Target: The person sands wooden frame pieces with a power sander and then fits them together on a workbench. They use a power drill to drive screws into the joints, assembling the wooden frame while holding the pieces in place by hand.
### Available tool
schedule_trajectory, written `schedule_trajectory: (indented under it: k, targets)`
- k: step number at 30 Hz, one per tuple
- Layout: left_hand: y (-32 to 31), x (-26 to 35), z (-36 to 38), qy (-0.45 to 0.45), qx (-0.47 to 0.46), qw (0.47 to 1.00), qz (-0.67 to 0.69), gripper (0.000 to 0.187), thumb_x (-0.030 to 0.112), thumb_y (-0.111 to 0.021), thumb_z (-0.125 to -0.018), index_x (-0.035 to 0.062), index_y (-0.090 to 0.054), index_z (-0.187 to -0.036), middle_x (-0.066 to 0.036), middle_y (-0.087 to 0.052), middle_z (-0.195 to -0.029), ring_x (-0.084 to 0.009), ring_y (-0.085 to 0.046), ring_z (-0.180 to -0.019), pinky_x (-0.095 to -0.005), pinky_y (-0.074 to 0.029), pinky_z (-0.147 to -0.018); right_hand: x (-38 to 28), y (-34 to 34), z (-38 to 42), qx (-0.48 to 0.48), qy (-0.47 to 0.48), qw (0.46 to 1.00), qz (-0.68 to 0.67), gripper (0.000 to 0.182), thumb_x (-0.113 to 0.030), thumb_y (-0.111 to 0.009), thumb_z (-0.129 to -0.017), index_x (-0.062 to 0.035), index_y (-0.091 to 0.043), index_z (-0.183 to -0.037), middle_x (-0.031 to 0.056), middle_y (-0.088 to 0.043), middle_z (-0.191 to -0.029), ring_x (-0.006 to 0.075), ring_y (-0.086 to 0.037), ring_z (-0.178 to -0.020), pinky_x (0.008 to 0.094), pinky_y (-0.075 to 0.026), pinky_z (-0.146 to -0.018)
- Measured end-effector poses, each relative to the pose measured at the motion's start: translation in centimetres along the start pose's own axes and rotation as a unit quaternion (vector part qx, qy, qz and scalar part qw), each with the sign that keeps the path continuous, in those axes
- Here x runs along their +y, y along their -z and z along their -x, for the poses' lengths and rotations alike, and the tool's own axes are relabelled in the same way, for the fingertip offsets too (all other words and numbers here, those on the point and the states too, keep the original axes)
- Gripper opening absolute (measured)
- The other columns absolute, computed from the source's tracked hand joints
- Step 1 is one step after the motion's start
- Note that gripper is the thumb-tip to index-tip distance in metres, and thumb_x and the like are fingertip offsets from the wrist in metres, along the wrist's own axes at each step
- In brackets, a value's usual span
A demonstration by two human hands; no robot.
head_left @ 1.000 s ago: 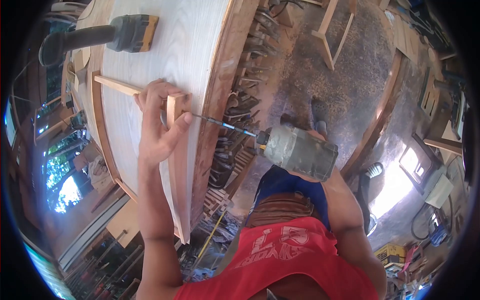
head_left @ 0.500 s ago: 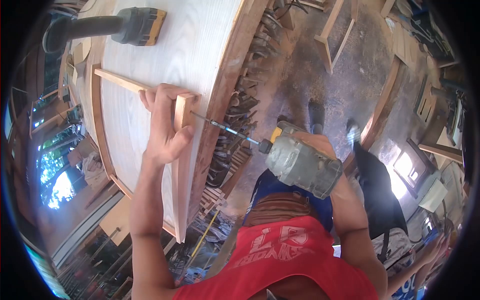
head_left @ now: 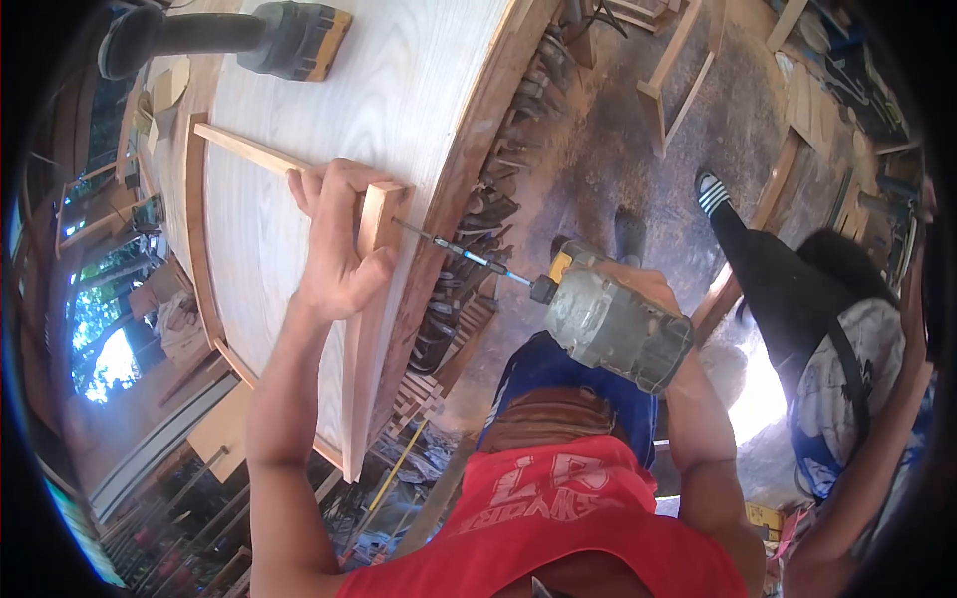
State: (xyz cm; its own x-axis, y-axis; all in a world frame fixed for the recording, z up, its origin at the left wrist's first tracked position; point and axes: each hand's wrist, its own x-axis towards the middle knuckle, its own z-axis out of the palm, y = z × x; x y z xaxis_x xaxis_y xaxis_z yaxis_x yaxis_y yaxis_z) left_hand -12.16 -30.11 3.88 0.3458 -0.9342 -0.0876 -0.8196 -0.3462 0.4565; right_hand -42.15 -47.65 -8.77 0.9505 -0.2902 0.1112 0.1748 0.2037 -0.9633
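Note:
My left hand (head_left: 334, 239) grips the upper end of a narrow wooden strip (head_left: 361, 329) and presses it against a pale wooden panel (head_left: 349, 90). A second thin strip (head_left: 244, 149) meets it at the corner under my fingers. My right hand (head_left: 643, 284) holds a grey cordless drill (head_left: 618, 327). Its long bit (head_left: 459, 251) points at the side of the strip, with the tip touching the wood just beside my left thumb.
A black and yellow power tool (head_left: 239, 38) lies on the panel at the top. Clamps and tools (head_left: 488, 219) hang below the bench edge. Another person (head_left: 827, 329) in dark trousers walks by on the right. A wooden frame (head_left: 678, 75) stands on the floor beyond.
Another person has walked into view on the right and come closer. My drill and left hand have held their place on the strip while the view shifted slightly.

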Motion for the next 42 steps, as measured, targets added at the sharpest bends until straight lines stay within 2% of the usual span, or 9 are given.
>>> schedule_trajectory:
  k: [17,19,21,22,24,25,37,39,42]
  targets:
    - [-0.2,-0.2,0.0,0.008,0.006,1.000,0.012,0.058,0.049,-0.056,-0.071,0.0075,-0.057,-0.112,-0.010,-0.050,-0.101,-0.0294,-0.038,-0.101,-0.0556,-0.012,-0.107,2.1,-1.0,-2.6,-0.018,-0.025,0.999,0.023,0.062,-0.034,-0.075,-0.079,0.0087,-0.064,-0.123,0.0217,-0.071,-0.114,0.0370,-0.071,-0.097,0.0416,-0.054,-0.087]
    - [-0.2,-0.5,0.1,0.006,0.004,1.000,0.017,0.058,0.048,-0.056,-0.070,0.0076,-0.057,-0.111,-0.010,-0.050,-0.100,-0.0293,-0.037,-0.101,-0.0553,-0.012,-0.107,2.4,-1.5,-3.2,-0.006,0.073,0.996,0.042,0.063,-0.037,-0.074,-0.080,0.0089,-0.065,-0.122,0.0219,-0.071,-0.112,0.0358,-0.071,-0.097,0.0412,-0.053,-0.087]
    - [-0.1,-0.7,0.2,-0.003,-0.006,1.000,-0.007,0.071,0.066,-0.054,-0.079,0.0043,-0.056,-0.114,-0.009,-0.052,-0.104,-0.0247,-0.039,-0.100,-0.0458,-0.018,-0.103,2.5,-1.2,-3.6,-0.019,0.067,0.997,0.045,0.063,-0.038,-0.074,-0.080,0.0088,-0.065,-0.121,0.0216,-0.071,-0.112,0.0355,-0.071,-0.097,0.0409,-0.053,-0.087]
    - [-0.1,-0.6,0.1,-0.003,-0.005,1.000,-0.007,0.071,0.066,-0.054,-0.079,0.0043,-0.056,-0.114,-0.009,-0.052,-0.104,-0.0247,-0.039,-0.100,-0.0458,-0.018,-0.103,2.6,-1.1,-3.8,-0.030,0.062,0.997,0.046,0.063,-0.039,-0.073,-0.080,0.0088,-0.065,-0.121,0.0214,-0.072,-0.112,0.0352,-0.071,-0.097,0.0405,-0.053,-0.087]
    - [-0.1,-0.4,-0.1,-0.003,-0.001,1.000,0.012,0.057,0.045,-0.057,-0.067,0.0080,-0.058,-0.111,-0.010,-0.048,-0.098,-0.0288,-0.036,-0.097,-0.0549,-0.014,-0.106,2.0,-1.2,-4.6,-0.034,0.059,0.996,0.055,0.063,-0.038,-0.073,-0.079,0.0081,-0.066,-0.121,0.0210,-0.072,-0.112,0.0356,-0.071,-0.096,0.0405,-0.053,-0.087]
    - [-0.1,-0.5,-0.1,-0.002,-0.001,1.000,0.012,0.057,0.045,-0.057,-0.067,0.0080,-0.058,-0.111,-0.010,-0.048,-0.098,-0.0288,-0.036,-0.097,-0.0549,-0.014,-0.106,1.5,-1.2,-4.9,-0.037,0.054,0.996,0.062,0.063,-0.037,-0.074,-0.078,0.0073,-0.066,-0.122,0.0206,-0.072,-0.112,0.0359,-0.070,-0.095,0.0405,-0.053,-0.087]
    - [0.2,-0.5,-0.1,0.009,-0.009,1.000,-0.007,0.057,0.043,-0.057,-0.068,0.0076,-0.057,-0.112,-0.010,-0.048,-0.102,-0.0301,-0.038,-0.101,-0.0589,-0.009,-0.110,1.6,-0.6,-6.1,-0.046,0.082,0.992,0.089,0.065,-0.035,-0.076,-0.074,0.0039,-0.066,-0.125,0.0200,-0.072,-0.113,0.0358,-0.071,-0.095,0.0403,-0.053,-0.083]
    - [0.4,-0.6,0.0,0.012,-0.032,0.999,-0.016,0.067,0.061,-0.057,-0.080,0.0049,-0.055,-0.117,-0.010,-0.053,-0.107,-0.0257,-0.041,-0.105,-0.0521,-0.009,-0.111,1.2,-0.5,-6.1,-0.049,0.073,0.992,0.090,0.066,-0.037,-0.075,-0.075,0.0041,-0.066,-0.126,0.0203,-0.072,-0.113,0.0360,-0.071,-0.095,0.0407,-0.053,-0.083]
    - [0.5,0.1,-0.2,0.026,-0.029,0.999,-0.016,0.064,0.055,-0.060,-0.077,0.0043,-0.055,-0.116,-0.010,-0.053,-0.108,-0.0263,-0.041,-0.105,-0.0516,-0.010,-0.112,0.5,-0.4,-4.8,-0.047,0.057,0.992,0.099,0.069,-0.043,-0.074,-0.078,0.0047,-0.066,-0.126,0.0201,-0.073,-0.111,0.0354,-0.071,-0.095,0.0413,-0.053,-0.085]
